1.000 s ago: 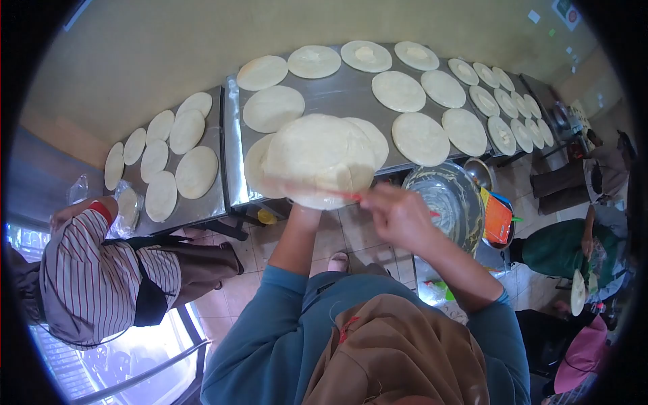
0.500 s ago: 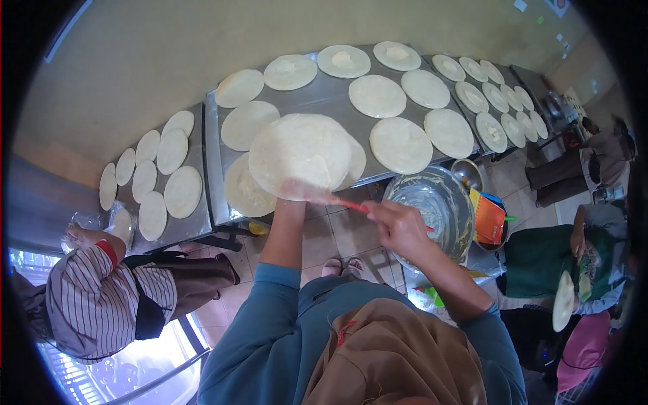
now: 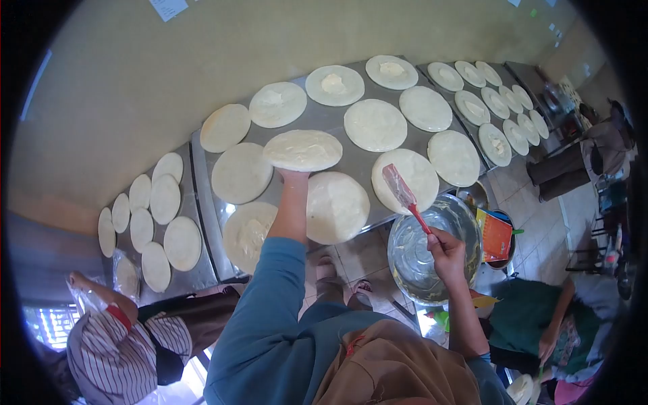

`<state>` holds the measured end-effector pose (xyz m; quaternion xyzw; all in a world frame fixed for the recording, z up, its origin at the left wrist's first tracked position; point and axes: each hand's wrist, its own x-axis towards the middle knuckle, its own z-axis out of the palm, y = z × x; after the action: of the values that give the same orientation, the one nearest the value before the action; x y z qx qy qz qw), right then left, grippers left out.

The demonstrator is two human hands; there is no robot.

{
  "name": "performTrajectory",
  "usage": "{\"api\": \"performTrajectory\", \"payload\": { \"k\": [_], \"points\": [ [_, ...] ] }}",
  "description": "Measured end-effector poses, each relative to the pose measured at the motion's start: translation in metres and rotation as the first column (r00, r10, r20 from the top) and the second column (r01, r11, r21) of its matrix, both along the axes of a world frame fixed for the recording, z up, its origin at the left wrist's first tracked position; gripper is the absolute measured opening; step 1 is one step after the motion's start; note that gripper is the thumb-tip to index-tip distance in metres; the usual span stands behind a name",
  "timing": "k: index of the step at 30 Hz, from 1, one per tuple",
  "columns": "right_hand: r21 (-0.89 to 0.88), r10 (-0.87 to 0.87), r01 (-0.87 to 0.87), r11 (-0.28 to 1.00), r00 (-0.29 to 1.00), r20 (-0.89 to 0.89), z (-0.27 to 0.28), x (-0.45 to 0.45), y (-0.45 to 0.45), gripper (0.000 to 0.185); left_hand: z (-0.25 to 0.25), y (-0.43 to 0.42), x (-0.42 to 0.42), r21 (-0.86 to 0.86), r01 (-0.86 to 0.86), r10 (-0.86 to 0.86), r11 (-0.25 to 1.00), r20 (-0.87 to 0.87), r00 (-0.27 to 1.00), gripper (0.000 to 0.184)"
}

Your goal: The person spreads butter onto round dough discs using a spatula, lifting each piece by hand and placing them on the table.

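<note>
A round flat dough disc with a glossy top rests on my left hand, which supports it from below over the table. The disc hides most of those fingers. My right hand is closed around the red handle of a spatula, its pale blade raised and smeared. Under that hand stands a big metal basin with creamy streaks on its inner wall. Another dough disc lies on the metal table just below and right of my left hand, and a further disc lies to its left.
More dough discs, several with pale dollops, cover the metal tables along the wall. A person in a striped top works at left. Another person in a green apron is at right. An orange packet sits beside the basin.
My left hand has moved up and farther over the table with the dough disc, now seen more edge-on. My right hand has drawn the spatula off it, rightward and down towards the basin.
</note>
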<state>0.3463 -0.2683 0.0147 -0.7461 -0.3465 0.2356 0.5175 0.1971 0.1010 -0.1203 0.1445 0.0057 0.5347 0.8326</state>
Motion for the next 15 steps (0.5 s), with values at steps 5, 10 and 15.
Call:
{"api": "performTrajectory", "payload": {
  "k": [5, 10, 15],
  "points": [
    [-0.095, -0.026, 0.035, 0.995, 0.995, 0.1, -0.007, -0.005, 0.039, 0.02, 0.001, 0.007, -0.004, -0.293, -0.102, 0.046, 0.951, -0.192, 0.98, 0.077],
    [-0.211, 0.025, 0.019, 0.977, 0.979, 0.203, -0.008, -0.001, 0.097, 0.02, 0.016, -0.017, -0.034, -0.65, 0.044, -0.303, 0.759, -0.292, 0.907, 0.083],
    [-0.165, 0.173, -0.095, 0.982, 0.806, 0.565, -0.045, 0.021, 0.184, 0.016, 0.022, -0.012, -0.035, -0.652, 0.009, -0.432, 0.758, -0.492, 0.756, 0.083]
  ]
}}
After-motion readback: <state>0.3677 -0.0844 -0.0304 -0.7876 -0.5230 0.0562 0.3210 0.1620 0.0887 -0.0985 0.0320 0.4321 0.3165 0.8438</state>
